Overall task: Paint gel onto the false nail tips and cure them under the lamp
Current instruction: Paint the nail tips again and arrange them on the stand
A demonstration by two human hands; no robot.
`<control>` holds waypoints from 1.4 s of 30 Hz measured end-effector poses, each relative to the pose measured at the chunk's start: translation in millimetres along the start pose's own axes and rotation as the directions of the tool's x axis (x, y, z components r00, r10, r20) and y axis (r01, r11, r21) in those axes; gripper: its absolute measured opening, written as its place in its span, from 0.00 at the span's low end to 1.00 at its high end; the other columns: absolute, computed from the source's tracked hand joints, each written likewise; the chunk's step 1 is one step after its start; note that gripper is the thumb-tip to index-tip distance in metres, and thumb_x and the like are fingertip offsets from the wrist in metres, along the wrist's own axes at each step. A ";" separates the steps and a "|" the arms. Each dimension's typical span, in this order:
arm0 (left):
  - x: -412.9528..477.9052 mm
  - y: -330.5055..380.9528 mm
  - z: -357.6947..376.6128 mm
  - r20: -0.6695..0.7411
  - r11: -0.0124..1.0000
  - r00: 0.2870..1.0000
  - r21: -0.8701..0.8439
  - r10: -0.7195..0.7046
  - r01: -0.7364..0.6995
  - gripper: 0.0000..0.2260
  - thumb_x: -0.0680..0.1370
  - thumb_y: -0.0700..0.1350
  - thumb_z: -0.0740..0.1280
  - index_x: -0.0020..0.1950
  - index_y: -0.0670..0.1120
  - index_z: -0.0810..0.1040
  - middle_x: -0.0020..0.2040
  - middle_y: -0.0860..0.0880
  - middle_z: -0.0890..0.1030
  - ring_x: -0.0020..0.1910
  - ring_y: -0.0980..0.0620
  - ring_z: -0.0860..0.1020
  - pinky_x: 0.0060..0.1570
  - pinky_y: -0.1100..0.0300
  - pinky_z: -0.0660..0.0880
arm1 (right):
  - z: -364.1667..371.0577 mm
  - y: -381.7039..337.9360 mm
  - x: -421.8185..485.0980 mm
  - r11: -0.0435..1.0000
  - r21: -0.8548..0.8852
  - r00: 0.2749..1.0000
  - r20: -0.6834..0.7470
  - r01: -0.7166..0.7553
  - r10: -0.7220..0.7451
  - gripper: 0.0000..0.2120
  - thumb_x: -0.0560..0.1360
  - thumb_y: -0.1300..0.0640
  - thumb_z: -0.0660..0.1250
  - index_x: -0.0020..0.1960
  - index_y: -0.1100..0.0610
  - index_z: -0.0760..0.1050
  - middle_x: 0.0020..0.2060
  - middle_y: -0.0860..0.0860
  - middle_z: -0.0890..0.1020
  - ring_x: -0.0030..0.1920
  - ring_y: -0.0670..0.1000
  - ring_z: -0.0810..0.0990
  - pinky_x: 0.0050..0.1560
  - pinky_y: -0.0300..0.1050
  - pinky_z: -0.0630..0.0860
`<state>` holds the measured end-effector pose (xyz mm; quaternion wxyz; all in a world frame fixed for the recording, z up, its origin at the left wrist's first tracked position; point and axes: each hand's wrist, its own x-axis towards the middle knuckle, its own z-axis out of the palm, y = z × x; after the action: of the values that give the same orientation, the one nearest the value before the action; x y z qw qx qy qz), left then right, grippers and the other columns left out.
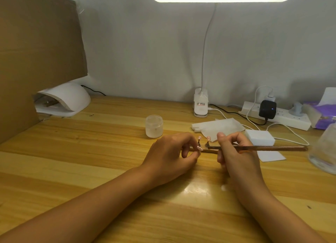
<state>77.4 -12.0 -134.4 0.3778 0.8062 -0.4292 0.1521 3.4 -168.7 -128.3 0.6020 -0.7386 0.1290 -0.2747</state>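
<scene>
Head view. Left hand (171, 151) pinches a thin holder stick (211, 151) low over the worktop (109, 151), fingers curled round its end. Pink nail tips (208, 138) stand up from it on small pegs, between the hands. Right hand (236, 151) grips the brush (272, 148) pen-fashion, fingers closed on the handle. Brush near level, long axis left–right, bristle end pointing left at the tips. Judgement: brace both wrists, stroke lightly, keep gel thin. Curing lamp (72, 99) far left, well apart; gel jar (154, 126) near, behind the left hand.
</scene>
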 end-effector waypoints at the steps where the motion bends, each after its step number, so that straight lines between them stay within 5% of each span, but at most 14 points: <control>1: 0.1 -0.1 -0.2 -0.003 1.000 1.000 -0.010 0.004 -0.004 0.04 0.75 0.45 0.73 0.48 0.52 0.81 0.32 0.56 0.73 0.33 0.59 0.72 0.34 0.63 0.67 | -0.1 -0.9 0.1 1.000 0.019 1.000 -0.009 -0.002 0.002 0.13 0.79 0.47 0.62 0.44 0.57 0.72 0.24 0.48 0.76 0.23 0.41 0.72 0.23 0.34 0.68; 6: 1.2 -0.9 0.4 -0.026 0.999 0.999 -0.027 0.026 -0.027 0.03 0.75 0.44 0.73 0.48 0.50 0.81 0.31 0.57 0.72 0.32 0.58 0.71 0.33 0.62 0.68 | 0.1 -0.7 -0.5 0.998 -0.030 0.998 0.019 0.058 -0.057 0.13 0.78 0.44 0.62 0.45 0.55 0.73 0.24 0.46 0.76 0.24 0.42 0.73 0.25 0.33 0.69; 9: 1.4 -1.3 0.6 -0.048 0.999 0.998 -0.032 0.028 -0.030 0.04 0.75 0.45 0.73 0.48 0.49 0.81 0.31 0.57 0.72 0.31 0.58 0.71 0.32 0.62 0.67 | 1.6 1.3 0.5 0.988 -0.115 0.993 0.066 0.105 -0.098 0.07 0.77 0.48 0.65 0.49 0.51 0.74 0.35 0.46 0.81 0.32 0.43 0.78 0.33 0.38 0.73; 12: 1.6 -0.9 0.7 -0.055 0.999 0.998 -0.041 0.027 -0.029 0.04 0.75 0.44 0.73 0.48 0.49 0.81 0.30 0.57 0.72 0.31 0.58 0.71 0.32 0.65 0.65 | 1.5 3.0 2.7 0.990 -0.095 0.991 0.086 0.106 -0.098 0.03 0.81 0.49 0.61 0.52 0.46 0.72 0.39 0.44 0.83 0.27 0.45 0.77 0.28 0.37 0.73; 15: 1.8 -1.4 0.5 -0.063 0.998 0.998 -0.047 0.030 -0.033 0.04 0.76 0.44 0.73 0.49 0.50 0.81 0.31 0.57 0.71 0.31 0.58 0.71 0.32 0.63 0.66 | 1.3 2.7 2.5 0.983 -0.087 0.983 0.105 0.159 -0.150 0.04 0.82 0.52 0.59 0.52 0.46 0.72 0.40 0.42 0.83 0.25 0.45 0.77 0.27 0.33 0.72; 20: 1.8 -1.2 1.4 -0.078 0.998 0.996 -0.041 0.048 -0.051 0.04 0.77 0.45 0.71 0.51 0.49 0.81 0.31 0.58 0.70 0.31 0.57 0.70 0.31 0.61 0.66 | 5.6 3.3 -1.9 0.919 -0.240 0.945 0.173 0.313 -0.277 0.15 0.74 0.67 0.68 0.56 0.53 0.71 0.43 0.42 0.80 0.40 0.37 0.80 0.38 0.31 0.74; 25: 2.0 -2.0 1.9 -0.094 0.996 0.994 -0.063 0.050 -0.056 0.04 0.77 0.44 0.71 0.51 0.48 0.82 0.30 0.59 0.69 0.30 0.57 0.69 0.30 0.61 0.66 | 7.3 4.1 -4.6 0.876 -0.317 0.927 0.213 0.364 -0.309 0.20 0.72 0.64 0.71 0.57 0.49 0.67 0.45 0.41 0.78 0.36 0.43 0.77 0.41 0.47 0.77; 42: 1.0 1.4 0.5 -0.040 0.997 0.997 -0.021 0.071 -0.071 0.04 0.76 0.44 0.71 0.51 0.48 0.81 0.33 0.58 0.72 0.32 0.57 0.71 0.31 0.56 0.70 | 8.4 3.7 -8.0 0.808 -0.355 0.882 0.203 0.471 -0.425 0.21 0.72 0.58 0.71 0.59 0.46 0.65 0.45 0.39 0.76 0.35 0.42 0.79 0.37 0.47 0.80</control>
<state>76.8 -13.4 -133.5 0.3895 0.7830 -0.4517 0.1765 2.1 -158.6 -134.8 0.3654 -0.8680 -0.0309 -0.3349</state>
